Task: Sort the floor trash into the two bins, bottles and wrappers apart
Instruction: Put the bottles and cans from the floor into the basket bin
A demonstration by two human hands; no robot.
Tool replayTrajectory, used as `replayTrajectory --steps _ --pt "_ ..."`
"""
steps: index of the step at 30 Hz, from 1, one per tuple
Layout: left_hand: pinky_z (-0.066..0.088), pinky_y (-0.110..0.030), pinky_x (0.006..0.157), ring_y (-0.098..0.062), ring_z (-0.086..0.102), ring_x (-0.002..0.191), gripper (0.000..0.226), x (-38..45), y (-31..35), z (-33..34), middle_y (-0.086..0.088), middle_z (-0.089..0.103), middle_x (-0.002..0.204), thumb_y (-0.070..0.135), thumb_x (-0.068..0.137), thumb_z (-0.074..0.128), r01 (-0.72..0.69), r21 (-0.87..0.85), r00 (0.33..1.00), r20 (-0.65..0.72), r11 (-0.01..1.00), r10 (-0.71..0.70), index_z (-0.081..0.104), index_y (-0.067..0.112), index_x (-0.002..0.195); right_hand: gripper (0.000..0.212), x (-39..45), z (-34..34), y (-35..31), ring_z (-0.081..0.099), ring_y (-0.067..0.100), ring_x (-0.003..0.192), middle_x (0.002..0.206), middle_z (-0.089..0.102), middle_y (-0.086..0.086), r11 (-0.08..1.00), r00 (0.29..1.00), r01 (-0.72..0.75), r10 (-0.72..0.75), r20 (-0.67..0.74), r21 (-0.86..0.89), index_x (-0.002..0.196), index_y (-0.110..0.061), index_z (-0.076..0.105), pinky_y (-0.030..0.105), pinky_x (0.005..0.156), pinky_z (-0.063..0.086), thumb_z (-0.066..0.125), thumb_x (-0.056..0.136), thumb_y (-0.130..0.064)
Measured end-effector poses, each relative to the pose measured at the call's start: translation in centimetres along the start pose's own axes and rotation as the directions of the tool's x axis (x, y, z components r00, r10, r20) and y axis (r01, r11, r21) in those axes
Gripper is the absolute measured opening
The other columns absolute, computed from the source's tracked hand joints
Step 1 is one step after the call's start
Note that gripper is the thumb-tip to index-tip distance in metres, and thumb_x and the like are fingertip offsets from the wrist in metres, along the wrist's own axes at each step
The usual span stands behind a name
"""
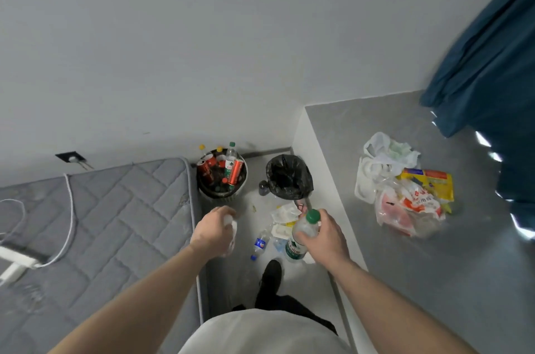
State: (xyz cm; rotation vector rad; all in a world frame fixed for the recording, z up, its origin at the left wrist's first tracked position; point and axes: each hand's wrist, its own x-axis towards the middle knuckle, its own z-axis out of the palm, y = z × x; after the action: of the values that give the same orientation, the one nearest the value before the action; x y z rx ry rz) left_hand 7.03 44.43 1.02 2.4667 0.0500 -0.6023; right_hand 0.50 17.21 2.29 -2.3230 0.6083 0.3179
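Observation:
My right hand (325,235) grips a clear plastic bottle (299,237) with a green cap and green label, held upright above the floor. My left hand (212,227) grips a clear crumpled bottle (231,233), mostly hidden by the fingers. Ahead stand two bins: a round bin (221,175) packed with bottles and red cans, and a bin lined with a black bag (289,177). On the floor between my hands lie a small bottle with a blue label (260,243) and white wrappers (285,213).
A grey mattress (115,223) with a white cable borders the narrow floor strip on the left. On the right a raised grey platform (376,266) carries a pile of plastic bags and wrappers (405,188). A dark blue curtain (492,64) hangs at far right. My black shoe (270,275) stands below the bottles.

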Motion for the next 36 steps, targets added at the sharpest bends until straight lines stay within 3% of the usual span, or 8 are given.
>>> replayTrajectory --steps 5,8,14,19,23,29,36 --pt "0.049 -0.031 0.087 -0.019 0.063 0.107 0.037 4.4 -0.5 -3.6 0.006 0.068 0.117 0.030 0.089 0.058 0.066 0.014 0.992 -0.113 0.998 -0.064 0.060 0.030 0.126 0.046 6.4 0.5 -3.8 0.060 0.018 0.093 0.098 0.060 -0.012 0.998 0.997 0.065 -0.065 0.031 -0.015 0.095 -0.037 0.047 0.034 0.079 0.051 0.069 0.060 -0.058" --pt "0.048 -0.030 0.081 -0.018 0.063 0.098 0.036 6.3 -0.4 -5.4 0.006 0.068 0.110 0.030 0.087 0.060 0.095 -0.003 0.985 -0.145 0.996 -0.094 0.062 0.028 0.123 0.047 9.1 0.7 -6.0 0.061 0.020 0.092 0.096 0.062 -0.013 0.997 0.994 0.074 -0.072 0.078 -0.029 0.094 -0.038 0.045 0.036 0.081 0.052 0.071 0.063 -0.060" --pt "0.045 -0.030 0.080 -0.016 0.060 0.096 0.036 11.3 0.0 -7.6 0.002 0.068 0.114 0.031 0.088 0.063 0.124 -0.031 0.979 -0.160 0.992 -0.127 0.063 0.024 0.123 0.044 13.5 0.3 -9.4 0.061 0.018 0.089 0.095 0.060 -0.016 0.994 0.990 0.094 -0.087 0.115 -0.054 0.096 -0.040 0.042 0.041 0.085 0.053 0.073 0.069 -0.056" --pt "0.047 -0.032 0.087 -0.022 0.062 0.107 0.033 17.8 -0.4 -9.5 0.002 0.066 0.117 0.030 0.087 0.065 0.125 0.015 0.984 -0.127 0.992 -0.122 0.065 0.023 0.120 0.040 18.0 0.6 -11.9 0.061 0.014 0.081 0.092 0.061 -0.012 0.996 0.991 0.057 -0.049 0.127 -0.062 0.097 -0.038 0.043 0.038 0.073 0.055 0.072 0.072 -0.050" --pt "0.046 -0.031 0.091 -0.021 0.061 0.109 0.033 23.5 -2.1 -10.5 0.003 0.064 0.120 0.026 0.086 0.063 0.141 0.046 0.989 -0.051 0.989 -0.138 0.067 0.025 0.119 0.049 22.1 2.5 -14.3 0.061 0.015 0.079 0.090 0.059 -0.012 0.996 0.990 0.000 0.013 0.142 -0.090 0.102 -0.036 0.040 0.038 0.073 0.055 0.074 0.071 -0.052" --pt "0.045 -0.028 0.088 -0.018 0.059 0.109 0.033 33.1 -6.9 -9.5 0.005 0.062 0.120 0.025 0.087 0.061 0.193 0.035 0.977 0.082 0.981 -0.195 0.064 0.027 0.120 0.052 30.0 8.9 -17.4 0.061 0.016 0.078 0.090 0.060 -0.007 0.988 0.979 -0.055 0.082 0.189 -0.145 0.103 -0.033 0.036 0.033 0.069 0.052 0.074 0.073 -0.052" --pt "0.047 -0.032 0.091 -0.021 0.058 0.108 0.030 43.3 -13.4 -4.7 0.004 0.055 0.118 0.026 0.088 0.063 0.287 0.006 0.951 0.123 0.958 -0.285 0.063 0.024 0.118 0.056 39.5 18.7 -17.5 0.060 0.015 0.076 0.088 0.057 -0.010 0.977 0.967 -0.082 0.125 0.222 -0.194 0.098 -0.028 0.036 0.034 0.065 0.050 0.076 0.072 -0.057"
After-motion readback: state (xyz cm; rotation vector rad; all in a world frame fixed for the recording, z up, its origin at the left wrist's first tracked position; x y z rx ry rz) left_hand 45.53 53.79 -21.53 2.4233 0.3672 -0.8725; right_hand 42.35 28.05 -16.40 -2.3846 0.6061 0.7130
